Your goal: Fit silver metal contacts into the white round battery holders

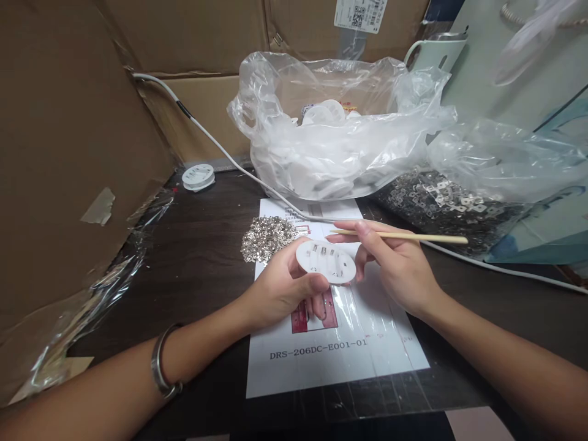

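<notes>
My left hand point(287, 282) grips a round white plastic disc point(327, 262) by its left and near edge, tilted toward me above a printed sheet. Slots and small metal pieces show on the disc's face. A thin wooden stick point(413, 237) lies pinched between the thumb and fingers of my right hand point(390, 260), its tip just beyond the disc. The lower fingers of that hand are close to the disc's right edge; whether they touch it I cannot tell. Behind my left hand lies a heap of small metal pieces point(266, 237), partly on the sheet point(294, 373).
A clear plastic bag point(340, 153) of white discs stands at the back. To its right slumps a bag of metal pieces point(450, 205). White discs point(198, 177) sit stacked at the back left. A white cable point(220, 147) crosses the table; cardboard point(193, 37) walls the left and back.
</notes>
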`<state>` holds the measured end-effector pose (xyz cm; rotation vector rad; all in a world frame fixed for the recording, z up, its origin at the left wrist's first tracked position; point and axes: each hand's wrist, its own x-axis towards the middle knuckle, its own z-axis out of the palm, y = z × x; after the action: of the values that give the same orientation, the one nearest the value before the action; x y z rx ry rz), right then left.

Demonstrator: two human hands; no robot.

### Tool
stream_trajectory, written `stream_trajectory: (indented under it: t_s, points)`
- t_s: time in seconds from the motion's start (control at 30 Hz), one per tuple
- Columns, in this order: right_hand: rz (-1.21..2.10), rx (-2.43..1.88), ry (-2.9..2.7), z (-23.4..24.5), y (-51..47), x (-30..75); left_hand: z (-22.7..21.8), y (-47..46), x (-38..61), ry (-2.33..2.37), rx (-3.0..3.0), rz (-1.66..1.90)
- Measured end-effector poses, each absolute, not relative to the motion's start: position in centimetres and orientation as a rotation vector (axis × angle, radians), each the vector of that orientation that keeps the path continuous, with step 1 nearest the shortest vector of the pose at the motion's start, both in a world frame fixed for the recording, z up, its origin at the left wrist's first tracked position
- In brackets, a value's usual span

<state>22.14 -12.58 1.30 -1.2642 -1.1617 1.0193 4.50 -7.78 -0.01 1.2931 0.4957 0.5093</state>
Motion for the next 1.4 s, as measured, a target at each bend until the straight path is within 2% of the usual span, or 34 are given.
stream_trajectory:
  t_s: [0.67, 1.17, 1.4]
  points:
    - [1.06, -1.31, -1.451, 1.8, -12.9, 23.2, -0.7, -7.9, 4.1, 0.48, 1.241, 0.406]
    - [1.164, -1.259, -1.416, 1.9, -12.6, 23.6, -0.2, -8.2, 4.1, 0.499, 1.269, 0.379]
    - [1.046, -1.274, -1.462, 1.7, -12.8, 23.1, -0.2, -8.1, 4.1, 0.514, 1.328, 0.357]
